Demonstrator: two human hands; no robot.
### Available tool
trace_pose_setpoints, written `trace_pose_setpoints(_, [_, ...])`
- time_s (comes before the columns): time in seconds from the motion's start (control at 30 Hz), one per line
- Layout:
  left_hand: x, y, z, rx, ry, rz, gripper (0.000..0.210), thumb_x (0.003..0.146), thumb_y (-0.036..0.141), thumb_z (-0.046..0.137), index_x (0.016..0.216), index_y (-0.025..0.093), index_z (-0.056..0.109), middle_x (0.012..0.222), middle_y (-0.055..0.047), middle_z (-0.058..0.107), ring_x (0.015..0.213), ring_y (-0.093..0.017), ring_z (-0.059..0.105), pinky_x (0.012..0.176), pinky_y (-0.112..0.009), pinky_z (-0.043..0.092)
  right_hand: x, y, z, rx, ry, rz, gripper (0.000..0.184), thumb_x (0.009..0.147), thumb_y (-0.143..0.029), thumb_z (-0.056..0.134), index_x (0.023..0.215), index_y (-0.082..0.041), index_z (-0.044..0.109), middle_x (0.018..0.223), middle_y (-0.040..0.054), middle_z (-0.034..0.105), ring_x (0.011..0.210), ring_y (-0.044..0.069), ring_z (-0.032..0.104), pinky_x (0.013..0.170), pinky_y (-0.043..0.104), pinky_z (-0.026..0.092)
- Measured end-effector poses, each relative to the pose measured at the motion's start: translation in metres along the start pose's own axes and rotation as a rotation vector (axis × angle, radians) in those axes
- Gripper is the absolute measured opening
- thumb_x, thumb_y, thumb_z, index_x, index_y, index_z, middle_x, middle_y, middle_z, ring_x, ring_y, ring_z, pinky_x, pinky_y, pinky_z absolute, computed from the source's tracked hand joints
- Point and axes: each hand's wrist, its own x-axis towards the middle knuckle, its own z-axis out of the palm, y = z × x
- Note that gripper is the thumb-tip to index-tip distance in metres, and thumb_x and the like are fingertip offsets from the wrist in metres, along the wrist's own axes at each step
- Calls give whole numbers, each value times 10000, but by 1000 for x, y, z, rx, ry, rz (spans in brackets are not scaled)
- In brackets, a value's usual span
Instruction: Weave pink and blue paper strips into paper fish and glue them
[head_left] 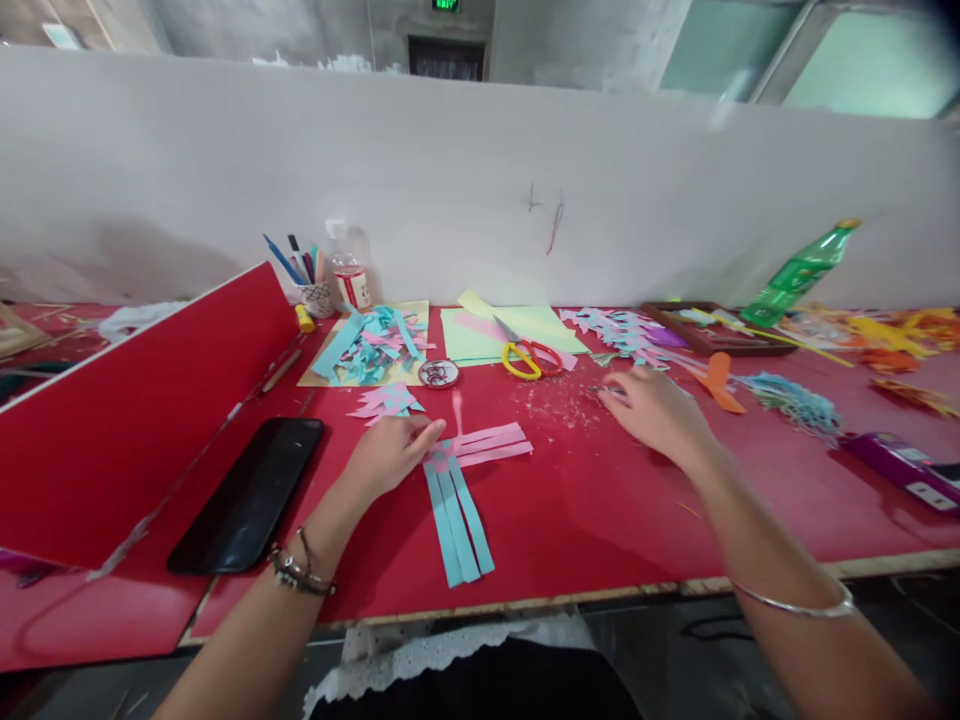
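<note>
My left hand (397, 450) has its fingers closed at the corner of a small weave of pink and blue paper strips (466, 512). Blue tails hang toward the table's front edge, and pink tails (495, 442) point right. One pink strip (458, 410) curls upward beside my fingertips. My right hand (654, 412) is off to the right, low over the table, with thumb and fingers pinched together near a small dark item that I cannot make out. Scissors (534, 358) with yellow and red handles lie between the hands, farther back. Behind my left hand sits a smaller woven piece (388, 400).
A black phone (247, 495) and an upright red board (135, 410) are at left. Farther back are a paper-scrap pile (375, 345), a round tin (439, 373), a pen cup (315, 298) and a clear bottle (351, 270). A green bottle (799, 275) leans at right near a brown tray (720, 335).
</note>
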Motion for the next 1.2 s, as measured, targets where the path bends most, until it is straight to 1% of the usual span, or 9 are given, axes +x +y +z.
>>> trace_pose_setpoints(0.07, [0, 0, 0, 61, -5, 19, 494, 844, 497, 274, 692, 164, 606, 607, -23, 619, 570, -145, 551, 545, -229, 353, 13, -25, -5, 131, 28, -132, 246, 824, -257, 397, 943, -178, 597, 945, 82, 593, 847, 184, 552, 722, 279, 402])
trace_pose_setpoints(0.13, [1, -2, 2, 91, -2, 21, 412, 830, 467, 338, 723, 173, 606, 655, -22, 626, 598, -143, 550, 539, -224, 346, 26, -45, -7, 213, 117, -169, 245, 821, -213, 380, 931, -171, 595, 916, 75, 602, 818, 178, 552, 705, 273, 403])
trace_pose_setpoints(0.27, [2, -8, 7, 85, -20, 49, 207, 776, 345, 475, 805, 190, 609, 764, -20, 641, 665, -136, 560, 569, -208, 365, 35, -69, 2, 452, 191, -309, 247, 810, -150, 370, 907, -173, 595, 905, 66, 590, 817, 170, 539, 731, 279, 409])
trace_pose_setpoints(0.33, [2, -9, 9, 80, -41, 85, 156, 760, 297, 497, 809, 197, 607, 784, -14, 637, 684, -133, 560, 579, -204, 369, 27, -77, 12, 576, 148, -458, 266, 804, -124, 372, 909, -190, 607, 888, 54, 569, 843, 159, 524, 783, 289, 404])
trace_pose_setpoints(0.4, [2, -10, 9, 85, -52, 103, 127, 752, 267, 507, 800, 200, 605, 789, -10, 634, 694, -133, 557, 577, -202, 368, 15, -87, 22, 622, 40, -620, 303, 792, -100, 383, 933, -205, 630, 919, 60, 535, 886, 156, 498, 820, 298, 393])
trace_pose_setpoints(0.53, [4, -11, 10, 98, -58, 111, 111, 748, 235, 510, 789, 194, 605, 776, -11, 630, 690, -134, 552, 584, -206, 372, -4, -106, 34, 524, -152, -823, 414, 770, -65, 401, 1044, -287, 617, 1110, 66, 478, 1041, 190, 401, 908, 371, 322])
trace_pose_setpoints(0.7, [5, -12, 11, 79, -63, 118, 117, 753, 242, 504, 794, 186, 599, 776, -16, 624, 682, -131, 548, 578, -204, 373, -5, -111, 35, 399, -197, -832, 397, 789, -99, 402, 1042, -312, 622, 1169, 71, 472, 1049, 217, 374, 907, 427, 267])
trace_pose_setpoints(1.03, [4, -12, 11, 0, -89, 83, 160, 769, 290, 479, 821, 183, 585, 761, -19, 611, 662, -126, 546, 573, -204, 393, 8, -83, 36, 352, -109, -703, 337, 720, -34, 402, 715, -228, 677, 1053, 52, 540, 994, 191, 428, 920, 438, 192])
trace_pose_setpoints(1.2, [5, -14, 10, -1, -101, 79, 187, 765, 286, 482, 876, 182, 591, 755, -22, 613, 650, -127, 546, 573, -209, 397, 4, -89, 35, 400, -120, -721, 403, 740, -49, 396, 960, -268, 654, 1100, 66, 517, 1013, 199, 419, 901, 423, 229])
